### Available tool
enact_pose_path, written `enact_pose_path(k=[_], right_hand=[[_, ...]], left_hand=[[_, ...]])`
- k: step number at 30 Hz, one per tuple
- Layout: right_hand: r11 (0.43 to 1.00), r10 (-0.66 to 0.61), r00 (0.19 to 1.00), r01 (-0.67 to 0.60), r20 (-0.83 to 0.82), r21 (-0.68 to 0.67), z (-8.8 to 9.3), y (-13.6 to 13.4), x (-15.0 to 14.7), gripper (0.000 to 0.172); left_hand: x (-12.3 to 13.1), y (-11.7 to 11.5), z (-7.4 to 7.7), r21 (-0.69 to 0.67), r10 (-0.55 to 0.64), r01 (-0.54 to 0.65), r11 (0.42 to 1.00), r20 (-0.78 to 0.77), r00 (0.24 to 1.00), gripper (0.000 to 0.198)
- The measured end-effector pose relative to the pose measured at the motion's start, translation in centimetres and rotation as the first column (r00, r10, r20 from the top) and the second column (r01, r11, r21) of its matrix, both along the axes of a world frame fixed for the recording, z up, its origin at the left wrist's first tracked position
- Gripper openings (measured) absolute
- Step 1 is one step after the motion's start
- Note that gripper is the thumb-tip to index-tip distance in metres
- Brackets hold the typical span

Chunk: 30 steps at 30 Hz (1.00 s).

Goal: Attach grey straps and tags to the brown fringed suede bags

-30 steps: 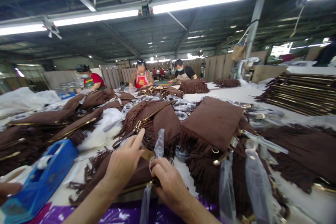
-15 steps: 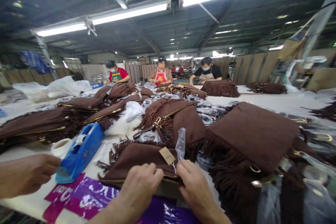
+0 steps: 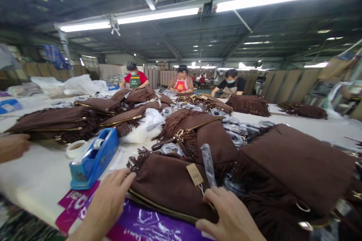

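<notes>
A dark brown fringed bag [image 3: 169,184] lies flat in front of me, its gold zipper along the near edge. A tan paper tag [image 3: 195,174] on a white loop and a clear plastic strip [image 3: 208,165] rest on its right part. My left hand [image 3: 111,196] touches the bag's left corner with its fingers stretched out. At the other end, my right hand [image 3: 230,211] has the right corner between thumb and fingers. Beneath the bag is a purple and magenta printed plastic sheet [image 3: 147,218].
A blue tape dispenser [image 3: 94,158] and a white tape roll [image 3: 76,149] stand to the left. Another person's hand [image 3: 14,147] is at the left edge. Stacked brown bags [image 3: 294,162] lie at right, with more bags across the table. Several people work beyond.
My left hand has moved left from the zipper edge to the bag's left corner, and its fingers have straightened. The other person's hand has drawn back from the tape dispenser. My view has shifted left.
</notes>
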State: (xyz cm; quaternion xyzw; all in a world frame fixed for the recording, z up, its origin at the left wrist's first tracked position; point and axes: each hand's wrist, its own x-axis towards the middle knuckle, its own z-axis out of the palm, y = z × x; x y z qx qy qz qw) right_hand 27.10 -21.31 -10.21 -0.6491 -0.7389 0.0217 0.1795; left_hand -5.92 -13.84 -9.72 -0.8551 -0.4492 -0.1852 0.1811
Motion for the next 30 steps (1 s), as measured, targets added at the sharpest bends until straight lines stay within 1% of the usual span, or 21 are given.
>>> enact_pose_path(k=[1,2,4,6,7,10,12,13,14,16,18,20,21,23,25,27,30], right_hand=[[1.0,0.002,1.0,-0.002,-0.003,0.008,0.5,0.0,-0.9,0.027],[1.0,0.013,1.0,-0.013,-0.001,0.018,0.9,0.1,-1.9,0.026],[0.997,0.073,0.997,-0.074,0.033,0.022,1.4,0.5,-3.8,0.025],[0.987,0.16,0.981,-0.161,0.107,0.007,1.1,1.3,-5.4,0.026],[0.981,0.193,0.969,-0.196,0.156,0.002,0.7,1.6,-6.0,0.026],[0.966,0.234,0.925,-0.255,0.298,0.033,-0.4,2.7,-6.5,0.017],[0.954,0.263,0.901,-0.296,0.346,0.047,-0.4,3.4,-6.2,0.012],[0.949,0.274,0.894,-0.312,0.355,0.052,0.1,3.8,-5.9,0.011],[0.948,0.268,0.894,-0.311,0.359,0.066,0.8,4.3,-5.6,0.01],[0.957,0.196,0.91,-0.259,0.364,0.132,2.9,5.3,-5.1,0.011],[0.957,0.085,0.925,-0.18,0.372,0.23,5.3,6.3,-4.9,0.016],[0.947,0.004,0.927,-0.124,0.374,0.297,7.2,6.9,-5.0,0.02],[0.944,-0.014,0.926,-0.112,0.378,0.31,7.9,7.0,-5.0,0.021],[0.947,-0.021,0.92,-0.107,0.392,0.302,8.5,7.1,-5.3,0.021],[0.956,-0.008,0.916,-0.11,0.401,0.271,8.5,6.9,-5.4,0.02],[0.966,-0.003,0.922,-0.098,0.387,0.24,8.4,6.8,-5.4,0.02],[0.979,-0.008,0.937,-0.063,0.349,0.194,8.8,7.0,-5.1,0.021]], left_hand=[[0.9,-0.7,-0.8,-0.004,-0.082,0.082,0.997,0.031,0.996,0.042],[1.8,-1.2,-1.5,-0.039,-0.154,0.156,0.987,0.054,0.987,0.037],[3.4,-2.1,-2.9,-0.13,-0.241,0.252,0.959,0.099,0.966,0.027],[4.2,-2.6,-3.9,-0.177,-0.262,0.283,0.942,0.135,0.956,0.023],[4.3,-2.6,-4.2,-0.179,-0.267,0.291,0.94,0.147,0.953,0.024],[3.9,-2.6,-4.4,-0.133,-0.303,0.327,0.936,0.17,0.938,0.032],[3.6,-2.6,-4.1,-0.07,-0.345,0.362,0.93,0.174,0.922,0.037],[3.6,-2.5,-3.9,-0.038,-0.362,0.373,0.927,0.167,0.917,0.038],[3.6,-2.5,-3.6,-0.014,-0.37,0.376,0.926,0.155,0.916,0.039],[4.1,-2.5,-3.1,-0.002,-0.366,0.369,0.929,0.113,0.924,0.04],[4.7,-2.3,-2.5,-0.038,-0.338,0.342,0.939,0.073,0.938,0.035],[5.5,-2.1,-1.8,-0.127,-0.28,0.284,0.95,0.049,0.959,0.024],[5.8,-2.0,-1.4,-0.186,-0.247,0.248,0.951,0.031,0.969,0.02],[6.4,-1.8,-0.6,-0.308,-0.191,0.177,0.935,-0.015,0.982,0.019],[6.9,-1.5,0.2,-0.39,-0.163,0.129,0.912,-0.053,0.985,0.021],[7.5,-1.2,0.8,-0.428,-0.162,0.126,0.895,-0.05,0.986,0.023],[9.1,0.0,1.2,-0.46,-0.191,0.172,0.871,0.005,0.982,0.028]])
